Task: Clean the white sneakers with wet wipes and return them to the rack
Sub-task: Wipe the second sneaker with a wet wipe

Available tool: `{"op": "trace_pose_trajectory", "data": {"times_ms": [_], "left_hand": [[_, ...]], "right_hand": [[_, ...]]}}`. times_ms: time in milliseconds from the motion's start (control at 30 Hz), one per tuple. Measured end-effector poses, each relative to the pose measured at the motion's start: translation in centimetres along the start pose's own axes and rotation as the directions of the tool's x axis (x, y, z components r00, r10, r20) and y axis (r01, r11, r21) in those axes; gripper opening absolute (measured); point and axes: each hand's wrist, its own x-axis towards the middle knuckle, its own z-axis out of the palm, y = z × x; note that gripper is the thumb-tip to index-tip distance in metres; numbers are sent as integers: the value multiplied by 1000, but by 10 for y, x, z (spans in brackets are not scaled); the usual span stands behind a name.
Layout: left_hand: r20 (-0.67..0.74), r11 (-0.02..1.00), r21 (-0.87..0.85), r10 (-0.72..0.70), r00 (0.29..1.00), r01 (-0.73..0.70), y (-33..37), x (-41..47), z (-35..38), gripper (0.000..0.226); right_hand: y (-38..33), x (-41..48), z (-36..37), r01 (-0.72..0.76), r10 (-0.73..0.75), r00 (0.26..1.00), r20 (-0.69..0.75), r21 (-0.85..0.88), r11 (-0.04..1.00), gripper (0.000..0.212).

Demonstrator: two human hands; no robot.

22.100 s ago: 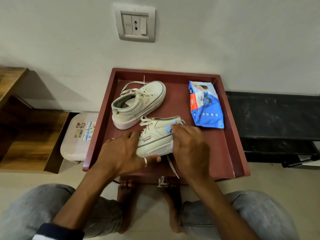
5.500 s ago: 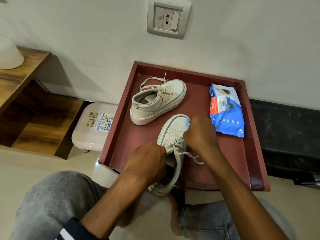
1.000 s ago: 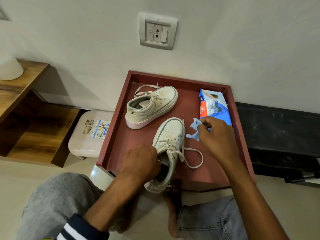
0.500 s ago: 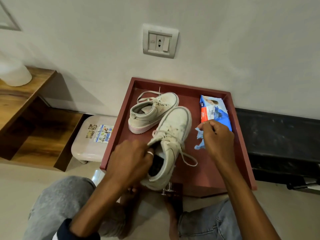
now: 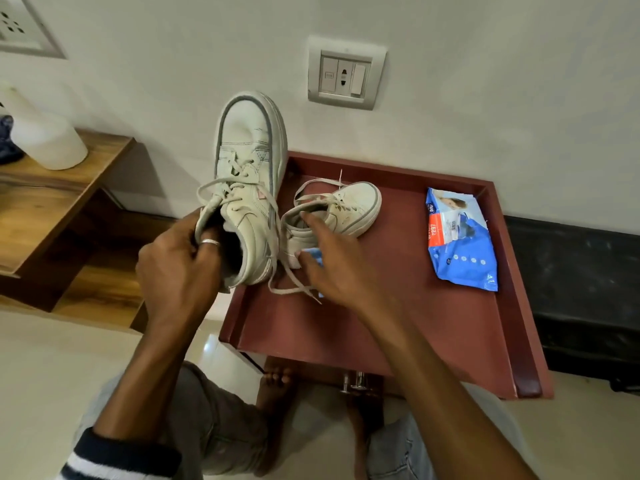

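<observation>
My left hand (image 5: pixel 180 261) grips the heel opening of one white sneaker (image 5: pixel 247 168) and holds it in the air above the left edge of the red tray (image 5: pixel 450 327), toe pointing up toward the wall. Its laces dangle onto the tray. The second white sneaker (image 5: pixel 349 209) lies on the tray's far left part. My right hand (image 5: pixel 332 268) reaches to its heel, forefinger at the collar, with a blue wet wipe (image 5: pixel 315 254) pinched under the fingers. The blue wipes packet (image 5: pixel 460 240) lies on the tray's right side.
A wooden shelf unit (image 5: pixel 59 216) stands to the left with a white container (image 5: pixel 48 143) on top. A wall socket (image 5: pixel 346 74) sits above the tray. A dark low bench (image 5: pixel 581 289) lies to the right. My knees and bare feet are below the tray.
My left hand has lifted the sneaker off the tray, up and to the left. My right hand moved left with the blue wipe from beside the packet to the second sneaker's heel.
</observation>
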Motion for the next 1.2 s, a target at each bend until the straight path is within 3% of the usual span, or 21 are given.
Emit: {"op": "trace_pose_trajectory", "data": {"times_ms": [133, 233, 467, 633, 900, 1200], "left_hand": [[37, 998, 60, 12, 999, -14, -1, -2, 1, 36], [62, 996, 80, 24, 998, -29, -1, -3, 4, 35], [105, 994, 112, -8, 994, -4, 0, -3, 8, 28], [123, 986, 165, -44, 992, 23, 2, -2, 12, 26], [183, 968, 242, 20, 983, -65, 12, 2, 38, 26], [370, 945, 284, 46, 928, -161, 13, -5, 90, 32]], "right_hand": [[-1, 9, 12, -16, 20, 998, 59, -72, 997, 55], [6, 8, 10, -59, 57, 998, -27, -102, 993, 44], [48, -15, -30, -256, 185, 951, -247, -298, 919, 60], [66, -42, -48, -345, 241, 927, -287, -400, 849, 60], [52, -77, -51, -213, 189, 977, -98, -423, 881, 55], [44, -82, -51, -158, 137, 987, -84, -351, 923, 48]]}}
